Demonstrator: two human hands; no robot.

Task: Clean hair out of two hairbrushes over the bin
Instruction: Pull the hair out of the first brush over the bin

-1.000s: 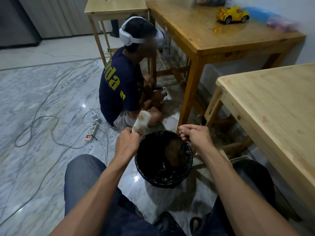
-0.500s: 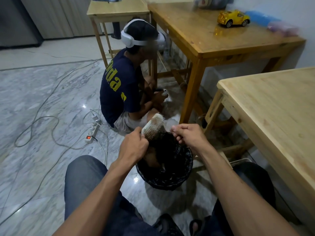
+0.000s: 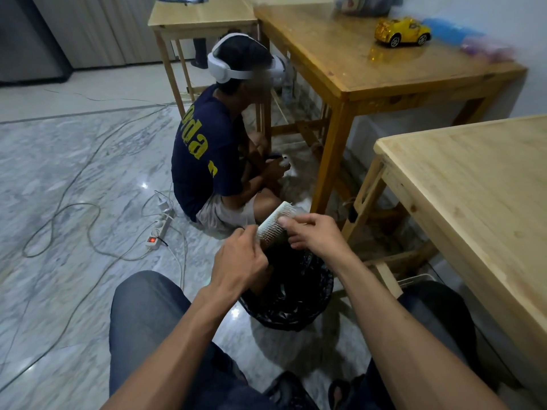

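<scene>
A pale hairbrush [image 3: 273, 224] with many short bristles is held tilted over a bin [image 3: 299, 294] lined with a black bag, standing on the floor between my knees. My left hand [image 3: 241, 258] is closed around the brush's handle, which is hidden inside the fist. My right hand [image 3: 313, 235] lies against the bristled head, thumb and fingers pinched on the bristles. Any hair between the fingers is too small to make out. Only one brush is in view.
A person in a dark blue shirt [image 3: 207, 152] with a white headset sits on the marble floor just beyond the bin. Wooden tables [image 3: 473, 184] stand to the right and behind. A power strip [image 3: 158, 232] and cables trail across the floor at left. A yellow toy car [image 3: 401, 31] sits on the far table.
My left hand has swung the brush rightward and tilted it over the bin. My right hand has moved left from the bin's rim onto the bristles.
</scene>
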